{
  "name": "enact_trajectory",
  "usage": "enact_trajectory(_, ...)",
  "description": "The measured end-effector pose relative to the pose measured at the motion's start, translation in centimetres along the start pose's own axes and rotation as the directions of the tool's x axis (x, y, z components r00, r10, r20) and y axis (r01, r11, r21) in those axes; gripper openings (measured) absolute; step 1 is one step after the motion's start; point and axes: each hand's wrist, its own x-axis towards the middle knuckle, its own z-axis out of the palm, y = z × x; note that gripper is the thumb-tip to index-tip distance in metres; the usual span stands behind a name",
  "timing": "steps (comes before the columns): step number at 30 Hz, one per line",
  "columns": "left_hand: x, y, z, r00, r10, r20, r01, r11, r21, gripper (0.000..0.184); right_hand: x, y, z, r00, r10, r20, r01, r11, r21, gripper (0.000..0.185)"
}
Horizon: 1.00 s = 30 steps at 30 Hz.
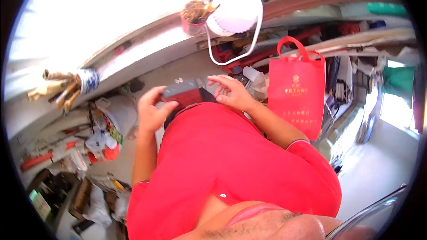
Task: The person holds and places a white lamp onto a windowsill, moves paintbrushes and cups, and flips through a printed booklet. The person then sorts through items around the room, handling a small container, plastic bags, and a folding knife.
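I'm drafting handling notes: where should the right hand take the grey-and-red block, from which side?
The block is probably best gripped by its right end, coming from the person's right: it looks boxy, the left hand holds the opposite end, and the loosely open right hand is nearby.

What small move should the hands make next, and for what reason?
Probably the right hand should steady the dark box at its right end: the left hand holds the opposite end, while the right fingers, loosely bent nearby, appear free.
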Motion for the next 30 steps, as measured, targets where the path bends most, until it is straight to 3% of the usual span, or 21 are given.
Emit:
enact_trajectory(2,0.7,1.0,3.0,0.994,-0.028,0.106,0.018,0.996,0.088,0.039,0.3,-0.6,-0.5,0.99,-0.131,0.045,0.134,0.989,-0.069,0.043)
enact_trajectory(4,1.8,1.7,4.7,0.981,0.019,0.193,-0.043,0.991,0.123,0.039,0.3,-0.4,-1.3,0.947,-0.311,0.076,0.318,0.89,-0.327,0.044)
enact_trajectory(5,2.2,2.1,5.2,0.974,0.047,0.224,-0.079,0.988,0.135,0.039,-0.3,-0.5,-1.8,0.982,-0.178,0.064,0.189,0.905,-0.381,0.044)
enact_trajectory(8,3.1,4.1,6.7,0.961,0.041,0.274,-0.07,0.993,0.098,0.045,-2.3,1.7,-3.7,0.978,-0.13,-0.166,0.052,0.912,-0.406,0.042)
enact_trajectory(9,3.3,4.8,6.9,0.958,0.032,0.285,-0.048,0.998,0.049,0.047,-3.1,1.7,-4.0,0.918,-0.025,-0.395,-0.072,0.971,-0.228,0.042)
enact_trajectory(11,3.6,4.9,7.1,0.953,0.041,0.301,-0.047,0.999,0.012,0.042,-4.0,3.3,-6.7,0.72,0.07,-0.691,-0.001,0.995,0.1,0.038)
enact_trajectory(13,3.5,2.8,6.8,0.951,-0.043,0.307,0.065,0.996,-0.062,0.036,-4.1,2.9,-9.9,0.484,0.281,-0.829,0.112,0.919,0.377,0.032)
enact_trajectory(15,3.1,2.1,7.4,0.954,-0.094,0.284,0.127,0.987,-0.099,0.027,-3.1,3.8,-12.6,0.385,0.334,-0.86,0.319,0.826,0.464,0.027)
enact_trajectory(19,2.7,0.9,7.5,0.928,-0.224,0.299,0.257,0.963,-0.079,0.023,1.2,5.3,-16.9,0.292,0.345,-0.892,0.56,0.694,0.452,0.027)
enact_trajectory(22,2.5,0.9,7.3,0.939,-0.242,0.244,0.256,0.966,-0.026,0.024,4.8,6.1,-21.0,0.237,0.46,-0.856,0.616,0.61,0.498,0.025)
enact_trajectory(25,1.9,0.0,6.5,0.945,-0.266,0.192,0.274,0.962,-0.017,0.023,8.0,5.3,-25.3,0.078,0.533,-0.843,0.654,0.611,0.447,0.022)
enact_trajectory(28,0.8,-0.6,5.8,0.926,-0.343,0.158,0.352,0.936,-0.028,0.022,10.4,5.9,-30.0,0.02,0.486,-0.873,0.694,0.622,0.363,0.025)
enact_trajectory(30,0.1,-0.3,5.7,0.909,-0.397,0.123,0.404,0.914,-0.039,0.021,12.0,5.7,-32.9,-0.125,0.394,-0.911,0.647,0.728,0.226,0.028)
